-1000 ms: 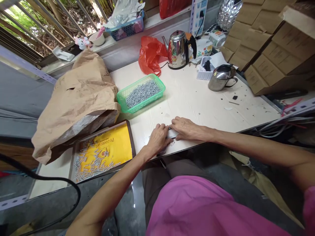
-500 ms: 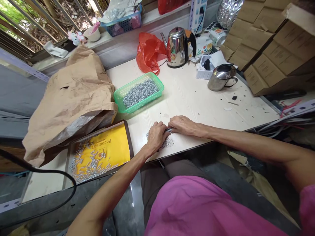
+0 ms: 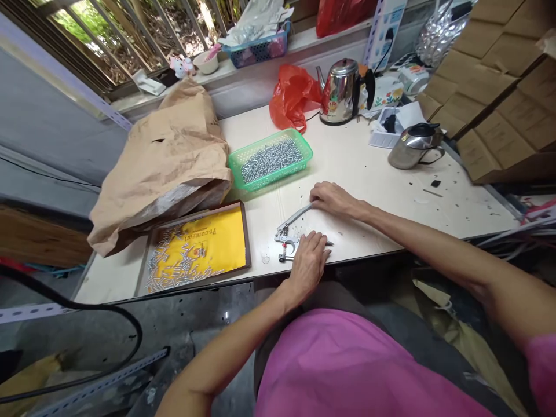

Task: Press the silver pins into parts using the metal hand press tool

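Pliers (image 3: 286,238) with grey handles, a spring and a small red part at the jaw, like snap-fastener pliers, lie spread apart near the table's front edge. My left hand (image 3: 309,258) is closed over the lower handle and presses it toward the table; a dark tip pokes out past the fingers. The end of the raised upper handle is gripped by my right hand (image 3: 333,198). Behind them stands a green basket (image 3: 304,165) of small metal pins or rivets. Left of my hands, a shallow tray (image 3: 247,231) holds a yellow sheet (image 3: 226,234) with similar metal pieces scattered over it.
Crumpled brown paper (image 3: 174,150) covers the left side. At the back are a red plastic bag (image 3: 291,95) and a steel kettle (image 3: 341,95). A small metal pot (image 3: 410,152) and stacked cardboard boxes (image 3: 499,110) stand on the right. Small scraps dot the tabletop.
The hands were close together over the tool; now they are apart and the pliers' handles have spread. The right hand has lifted away with the upper handle. The view has shifted left.
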Available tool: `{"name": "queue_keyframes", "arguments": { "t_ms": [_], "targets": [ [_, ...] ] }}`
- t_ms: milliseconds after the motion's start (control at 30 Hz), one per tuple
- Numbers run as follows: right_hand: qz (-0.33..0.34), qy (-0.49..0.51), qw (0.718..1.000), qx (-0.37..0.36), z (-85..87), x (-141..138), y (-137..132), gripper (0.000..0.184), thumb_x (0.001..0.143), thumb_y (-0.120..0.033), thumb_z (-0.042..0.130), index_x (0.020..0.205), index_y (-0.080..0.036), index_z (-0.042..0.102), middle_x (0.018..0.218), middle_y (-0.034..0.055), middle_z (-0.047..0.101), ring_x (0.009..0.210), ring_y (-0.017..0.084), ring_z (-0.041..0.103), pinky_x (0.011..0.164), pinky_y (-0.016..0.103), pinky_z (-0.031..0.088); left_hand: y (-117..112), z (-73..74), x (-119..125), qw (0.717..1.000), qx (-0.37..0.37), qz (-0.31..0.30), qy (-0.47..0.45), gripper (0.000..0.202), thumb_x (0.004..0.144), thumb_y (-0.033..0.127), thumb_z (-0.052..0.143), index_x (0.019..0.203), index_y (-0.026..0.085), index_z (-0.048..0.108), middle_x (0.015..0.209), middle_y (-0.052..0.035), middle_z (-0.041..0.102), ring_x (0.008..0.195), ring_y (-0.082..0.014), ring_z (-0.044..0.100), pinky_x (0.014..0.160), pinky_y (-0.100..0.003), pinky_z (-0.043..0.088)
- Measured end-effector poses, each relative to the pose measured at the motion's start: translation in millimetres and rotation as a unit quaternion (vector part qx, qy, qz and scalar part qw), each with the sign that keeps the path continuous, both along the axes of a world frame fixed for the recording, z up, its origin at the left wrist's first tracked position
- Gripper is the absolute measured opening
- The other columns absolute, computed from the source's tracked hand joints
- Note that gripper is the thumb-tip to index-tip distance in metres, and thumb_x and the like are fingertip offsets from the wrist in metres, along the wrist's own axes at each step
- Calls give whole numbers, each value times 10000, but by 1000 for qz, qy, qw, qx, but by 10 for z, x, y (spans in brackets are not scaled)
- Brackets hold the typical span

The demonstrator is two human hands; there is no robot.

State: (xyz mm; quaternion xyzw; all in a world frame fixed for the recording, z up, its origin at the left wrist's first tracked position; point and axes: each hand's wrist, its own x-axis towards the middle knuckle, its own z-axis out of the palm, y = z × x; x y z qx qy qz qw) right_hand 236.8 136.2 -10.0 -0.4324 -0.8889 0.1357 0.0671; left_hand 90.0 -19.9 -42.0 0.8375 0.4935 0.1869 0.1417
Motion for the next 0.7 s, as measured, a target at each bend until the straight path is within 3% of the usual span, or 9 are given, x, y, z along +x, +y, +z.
{"name": "queue_keyframes", "arguments": {
  "t_ms": [67,100,167,233,300,433,533,633,700],
  "targets": [
    [2,-33,999,43,98,-166,-52,165,891,-179,542,987,-146,673,1030,119,635,938,236,512,749,333,334,6,5,7,1000,-3,0,-11,345,968,248,395,1270,126,509,1344,-152,551,1325,-274,441,1119,-506,336],
    [35,-40,997,61,152,-263,-112,181,893,-177,544,1020,-160,673,1050,118,631,954,240,499,750,337,325,3,7,3,1000,-1,-6,-16,357,965,243,401,1285,117,496,1360,-160,534,1338,-280,422,1117,-507,338],
    [156,-34,985,72,239,-469,-290,168,891,-200,566,1010,-199,685,1049,101,627,973,240,472,739,334,309,-45,12,-17,1000,1,-14,-23,374,955,243,425,1298,106,486,1355,-171,529,1327,-290,429,1088,-496,376],
    [279,-30,958,60,256,-651,-498,104,875,-227,599,873,-209,701,975,84,625,958,236,451,715,333,297,-161,28,-52,1000,-2,-12,-24,343,945,277,460,1232,107,540,1236,-165,605,1215,-292,529,1007,-464,455],
    [347,-32,935,65,179,-778,-668,148,860,-195,601,732,-183,673,895,83,609,916,228,444,714,345,296,-320,65,-115,999,-2,-23,-28,299,938,313,484,1140,122,594,1079,-130,665,1060,-261,608,916,-407,509],
    [391,34,916,86,-105,-906,-754,131,857,-180,582,733,-171,623,861,74,595,876,216,461,730,352,324,-573,210,-471,996,51,-55,-49,222,932,252,496,1091,155,618,1021,-83,670,988,-186,609,873,-308,509],
    [364,127,921,65,-139,-946,-689,145,913,-173,492,825,-169,608,844,64,607,839,193,501,720,327,371,-567,355,-1071,990,102,97,-22,209,932,187,471,1058,180,638,966,-75,660,908,-171,592,801,-301,503],
    [282,263,921,53,74,-957,-532,168,934,-164,434,904,-174,598,848,63,619,823,180,545,733,311,433,-394,472,-1845,942,115,307,65,242,945,205,439,1032,194,664,944,-74,643,890,-191,566,803,-328,475],
    [209,332,917,75,268,-972,-313,149,926,-189,457,910,-188,606,852,62,629,820,191,572,743,324,462,-254,507,-2304,912,86,378,136,248,935,222,451,993,182,689,921,-85,635,905,-216,542,812,-338,456]
  ]
}}
